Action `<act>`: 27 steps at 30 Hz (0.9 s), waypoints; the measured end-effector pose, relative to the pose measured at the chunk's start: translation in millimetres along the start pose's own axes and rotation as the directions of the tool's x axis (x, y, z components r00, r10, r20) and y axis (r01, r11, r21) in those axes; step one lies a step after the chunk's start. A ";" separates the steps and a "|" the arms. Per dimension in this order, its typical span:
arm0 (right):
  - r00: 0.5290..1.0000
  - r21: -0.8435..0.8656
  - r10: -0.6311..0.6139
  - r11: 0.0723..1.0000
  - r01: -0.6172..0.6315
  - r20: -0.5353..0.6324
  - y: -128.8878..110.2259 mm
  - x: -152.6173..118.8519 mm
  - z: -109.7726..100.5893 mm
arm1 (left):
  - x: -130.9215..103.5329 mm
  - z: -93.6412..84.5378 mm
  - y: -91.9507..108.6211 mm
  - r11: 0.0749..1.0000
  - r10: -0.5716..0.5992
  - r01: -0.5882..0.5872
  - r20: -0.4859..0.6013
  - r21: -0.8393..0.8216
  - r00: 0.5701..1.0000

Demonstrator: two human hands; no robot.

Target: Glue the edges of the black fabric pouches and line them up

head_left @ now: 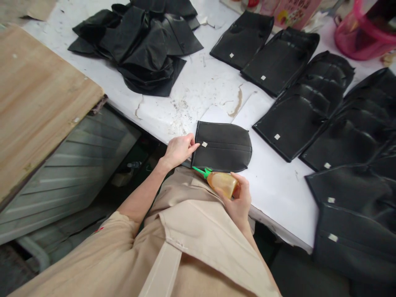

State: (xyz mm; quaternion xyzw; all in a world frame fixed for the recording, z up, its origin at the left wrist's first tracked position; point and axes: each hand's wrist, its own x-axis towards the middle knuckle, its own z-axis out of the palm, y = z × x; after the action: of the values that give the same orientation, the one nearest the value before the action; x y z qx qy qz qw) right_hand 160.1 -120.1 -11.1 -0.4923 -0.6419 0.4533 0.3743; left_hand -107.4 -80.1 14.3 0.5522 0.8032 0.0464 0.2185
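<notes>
A black leather-like piece [224, 146] with a rounded right end lies at the front edge of the white table. A small white tag [204, 144] sits near its left side. My left hand [180, 151] has its fingers closed at the piece's left edge, by the tag. In my right hand [239, 200] is a squeeze bottle [223, 183] of amber liquid. Its green nozzle points left, at the near left corner of the black piece.
Several tagged black pieces [293, 103] line the right of the white table [198, 103]. A heap of black pieces [139, 45] lies at the back left. A pink basket [365, 37] stands at the back right, a wooden board [40, 99] at the left.
</notes>
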 end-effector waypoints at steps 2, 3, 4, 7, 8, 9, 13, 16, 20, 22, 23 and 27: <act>0.984 0.146 0.178 0.973 -0.177 0.009 -2.3 2.5 -1.0 | 0.8 0.7 -2.7 1.000 0.011 -0.011 0.004 -0.029 1.000; 0.968 0.225 0.250 0.942 -0.248 0.022 -3.3 4.2 -2.9 | 1.4 1.0 -3.8 0.999 0.017 -0.017 0.003 -0.044 1.000; 0.952 0.300 0.304 0.906 -0.300 0.036 -3.9 6.3 -5.8 | 2.1 1.2 -4.6 0.998 0.023 -0.023 0.001 -0.058 1.000; 0.929 0.494 0.369 0.803 -0.333 0.027 -2.9 14.8 -20.3 | 5.2 1.6 -5.3 0.996 0.009 -0.010 -0.005 -0.088 1.000; 0.927 0.555 0.374 0.772 -0.311 -0.002 -1.8 18.3 -27.0 | 6.6 1.8 -5.2 0.996 -0.001 0.001 0.000 -0.094 1.000; 0.923 0.611 0.381 0.742 -0.276 -0.046 -0.5 22.0 -34.4 | 8.0 2.1 -5.1 0.995 -0.010 0.011 0.008 -0.102 1.000; 0.873 0.721 0.415 0.684 -0.112 -0.258 5.5 37.3 -67.6 | 13.0 4.9 -7.7 0.985 0.007 0.001 0.047 -0.174 0.999; 0.820 0.718 0.432 0.695 -0.037 -0.375 14.1 45.1 -90.6 | 14.2 8.6 -12.4 0.954 0.041 -0.049 -0.035 -0.295 0.999; 0.737 0.713 0.503 0.700 -0.041 -0.451 40.4 46.0 -114.1 | 14.8 16.1 -15.2 0.685 0.017 -0.101 -0.123 -0.722 0.992; 0.687 0.724 0.563 0.686 -0.078 -0.460 59.8 43.7 -123.1 | 16.1 19.9 -14.0 0.452 -0.057 0.002 -0.026 -0.892 0.998; 0.667 0.718 0.578 0.690 -0.091 -0.470 69.8 42.7 -127.1 | 17.2 21.6 -13.1 0.343 -0.091 0.088 0.060 -0.935 0.994; 0.622 0.711 0.618 0.690 -0.135 -0.482 97.9 42.2 -140.0 | 22.9 23.7 -11.4 0.003 -0.045 0.323 0.322 -0.946 0.946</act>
State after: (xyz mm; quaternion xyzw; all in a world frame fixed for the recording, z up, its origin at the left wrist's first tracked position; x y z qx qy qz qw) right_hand 308.6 -39.0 -59.5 -0.6051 -0.1428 0.4891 0.6118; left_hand -114.4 -67.7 -17.4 0.1350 0.5814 0.5057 0.6229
